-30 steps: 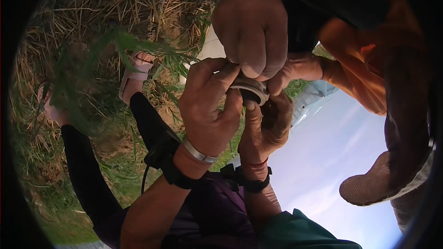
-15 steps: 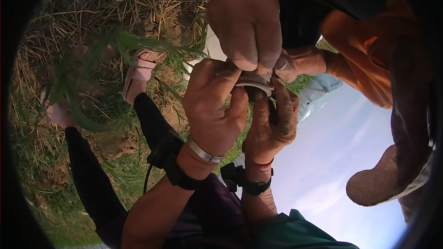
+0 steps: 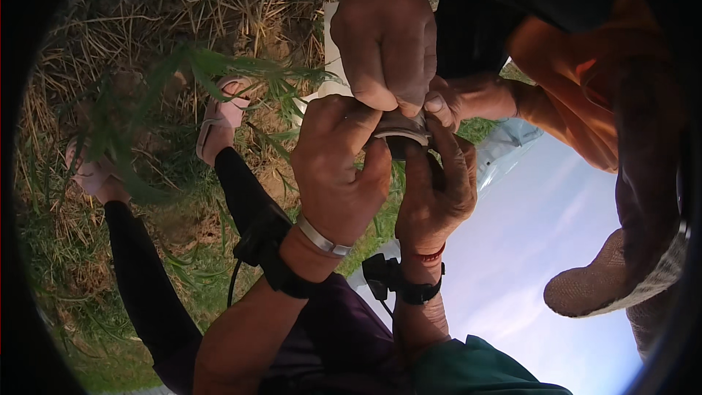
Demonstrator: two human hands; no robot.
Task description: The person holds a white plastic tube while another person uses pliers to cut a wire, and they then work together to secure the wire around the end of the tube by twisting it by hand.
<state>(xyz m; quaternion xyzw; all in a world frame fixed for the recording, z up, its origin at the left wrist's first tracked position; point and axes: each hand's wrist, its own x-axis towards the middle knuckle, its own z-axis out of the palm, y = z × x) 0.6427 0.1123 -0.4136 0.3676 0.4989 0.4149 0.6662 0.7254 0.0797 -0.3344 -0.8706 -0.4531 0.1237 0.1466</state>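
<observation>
The left hand (image 3: 336, 175) pinches the left side of a small round rimmed piece (image 3: 402, 132) between its thumb and bent fingers. The right hand (image 3: 442, 194) has its fingers up against the lower right edge of the same piece, gripping the rim. The piece sits between the two hands near the upper middle of the view; it shows a pale curved rim and a dark underside, while its top is partly covered by fingers.

A co-worker's hand (image 3: 387, 36) comes down from the upper edge, its fingers curled together and their tips meeting the top of the piece. Another hand (image 3: 479, 99), at the end of an orange sleeve (image 3: 570, 121), reaches in from the right with its thumb just beside the piece; whether it grips anything is hard to tell.

A silver bracelet (image 3: 322, 240) and a black strap (image 3: 285, 278) circle the left wrist. The right wrist carries a red cord (image 3: 430, 254) and a black wristband (image 3: 420, 292), with a green sleeve (image 3: 479, 367) farther down. Pink sandals (image 3: 223, 117) and black leggings (image 3: 142, 263) show at the left, above grass (image 3: 84, 336) and dry straw (image 3: 212, 7). A brown textured glove (image 3: 592, 278) hangs near the right rim, and clear plastic sheeting (image 3: 504, 146) lies beyond the right hand.
</observation>
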